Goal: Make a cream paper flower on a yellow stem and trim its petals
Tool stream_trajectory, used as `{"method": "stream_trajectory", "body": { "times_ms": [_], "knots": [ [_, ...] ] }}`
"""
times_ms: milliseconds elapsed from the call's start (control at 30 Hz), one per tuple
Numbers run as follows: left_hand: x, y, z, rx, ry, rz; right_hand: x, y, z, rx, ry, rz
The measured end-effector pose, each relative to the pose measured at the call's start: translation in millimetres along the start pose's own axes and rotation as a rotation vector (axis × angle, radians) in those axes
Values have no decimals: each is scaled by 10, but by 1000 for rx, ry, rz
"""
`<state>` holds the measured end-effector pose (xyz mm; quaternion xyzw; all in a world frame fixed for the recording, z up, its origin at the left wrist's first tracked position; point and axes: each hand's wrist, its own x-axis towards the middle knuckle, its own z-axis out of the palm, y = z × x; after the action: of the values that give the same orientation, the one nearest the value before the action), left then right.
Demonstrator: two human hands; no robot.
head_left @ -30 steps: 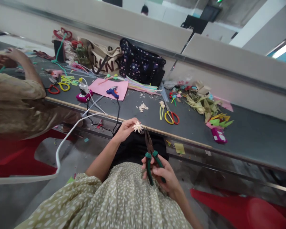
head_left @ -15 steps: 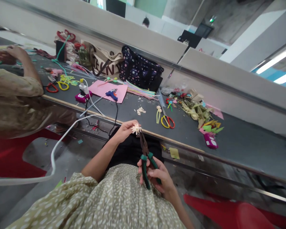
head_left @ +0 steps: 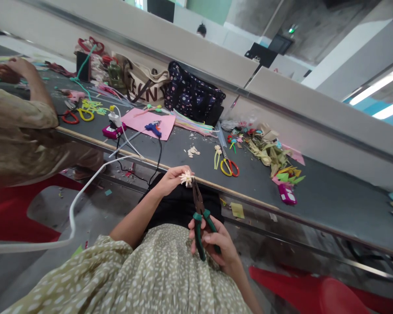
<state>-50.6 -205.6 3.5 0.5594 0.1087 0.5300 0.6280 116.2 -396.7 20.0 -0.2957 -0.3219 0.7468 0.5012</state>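
Note:
Between the fingertips of my left hand [head_left: 173,179] is a small cream-white flower-like piece [head_left: 186,178] with spiky petals, held just over the table's front edge. My right hand [head_left: 218,244] grips long-nosed pliers [head_left: 199,205] by their dark green handles, which are spread apart. The tips of the pliers are at the right side of the white piece; whether they pinch it is too small to tell. Cream-coloured scraps [head_left: 193,151] lie on the table beyond my hands, with scissors [head_left: 229,167] to their right.
A blue glue gun [head_left: 154,128] rests on pink paper [head_left: 134,120]. A white cable [head_left: 74,209] crosses on the left. Bags [head_left: 190,93] stand at the back. Dried husks [head_left: 268,150] and a magenta box [head_left: 287,194] lie right. Another person's arm [head_left: 39,87] is at far left.
The view has shifted very slightly. My hands, the white piece and the pliers keep nearly the same positions.

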Motion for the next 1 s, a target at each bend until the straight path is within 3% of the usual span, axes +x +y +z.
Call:
{"method": "stream_trajectory", "body": {
  "times_ms": [467,1000],
  "knots": [
    [-31,-39,-37,-13,-46,-2,-15,60,-53,-31,64,2],
    [-25,-1,-124,177,-56,64,-26,137,-63,-231,139,-47]
  ]
}}
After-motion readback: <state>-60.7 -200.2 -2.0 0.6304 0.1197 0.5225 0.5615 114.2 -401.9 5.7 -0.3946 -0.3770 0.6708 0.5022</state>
